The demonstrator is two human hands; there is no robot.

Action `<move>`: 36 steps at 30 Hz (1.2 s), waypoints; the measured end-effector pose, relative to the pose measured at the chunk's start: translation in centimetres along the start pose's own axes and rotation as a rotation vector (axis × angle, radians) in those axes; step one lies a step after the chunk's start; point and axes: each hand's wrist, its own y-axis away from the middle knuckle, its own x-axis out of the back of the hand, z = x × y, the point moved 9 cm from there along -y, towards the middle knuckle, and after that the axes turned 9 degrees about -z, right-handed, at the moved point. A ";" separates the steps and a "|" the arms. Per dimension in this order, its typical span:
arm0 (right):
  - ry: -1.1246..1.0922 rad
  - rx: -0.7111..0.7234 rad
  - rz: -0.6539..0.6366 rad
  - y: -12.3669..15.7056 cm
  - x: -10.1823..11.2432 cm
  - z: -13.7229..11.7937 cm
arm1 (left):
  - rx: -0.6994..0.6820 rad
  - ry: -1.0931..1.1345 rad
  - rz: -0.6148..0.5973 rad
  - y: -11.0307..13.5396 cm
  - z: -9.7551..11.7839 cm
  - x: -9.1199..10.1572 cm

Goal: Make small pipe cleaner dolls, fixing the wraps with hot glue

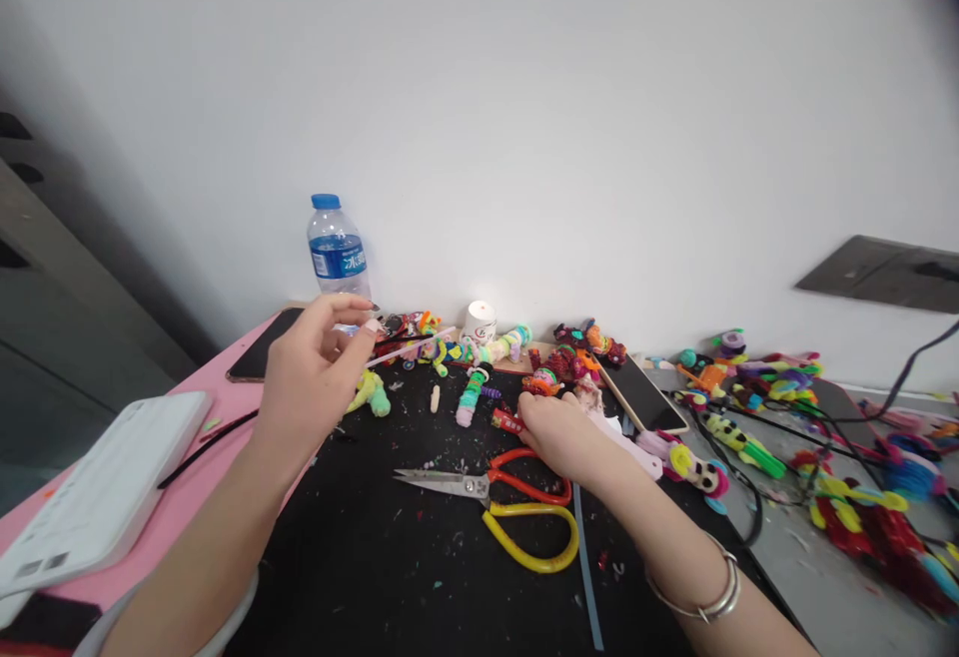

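Two hands: both working over the black mat (360, 557) — one raised, one lying low.
left hand (319, 377): hovering above the mat's left edge, pinching a thin pale stick (412, 347) between thumb and fingertips.
right hand (558, 437): resting on the mat, fingers curling at a small red piece (507, 421) — grip unclear.
scissors (486, 487): lying just beside the right hand, blades pointing left.
water bottle (337, 253): standing behind the left hand, by the wall.
pipe-cleaner figures (472, 392): lying along the mat's far edge.
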 end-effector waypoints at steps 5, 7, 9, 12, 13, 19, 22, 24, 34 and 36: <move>-0.185 0.058 0.093 -1.3 2.5 -1.6 | 0.045 -0.022 0.001 0.4 -0.3 1.1; -0.304 0.118 0.071 -3.2 2.9 -3.8 | 0.068 -0.060 -0.019 0.4 -0.8 0.9; -0.317 0.136 0.034 -5.6 2.7 -6.2 | 0.089 -0.090 -0.035 0.5 -1.2 0.6; -0.322 0.138 0.012 -8.8 2.5 -9.0 | 0.117 -0.099 -0.052 0.8 -1.7 0.3; -0.323 0.137 0.015 -9.5 2.6 -9.5 | 0.124 -0.110 -0.059 0.8 -1.8 0.3; -0.285 0.048 0.051 -9.4 3.0 -8.0 | 0.073 -0.227 -0.095 0.9 -1.8 1.1; -0.276 0.029 0.017 -8.7 2.3 -7.8 | 0.092 -0.239 -0.123 0.7 -2.6 0.7; -0.286 0.032 0.016 -8.5 1.9 -8.1 | 0.105 -0.225 -0.149 0.5 -3.3 0.2; -0.547 0.167 0.086 -6.8 3.2 -5.4 | 0.178 -0.148 -0.189 -0.6 -6.2 1.6; -0.619 0.168 0.068 -5.8 3.0 -4.1 | 0.194 -0.195 -0.215 -1.0 -6.6 2.0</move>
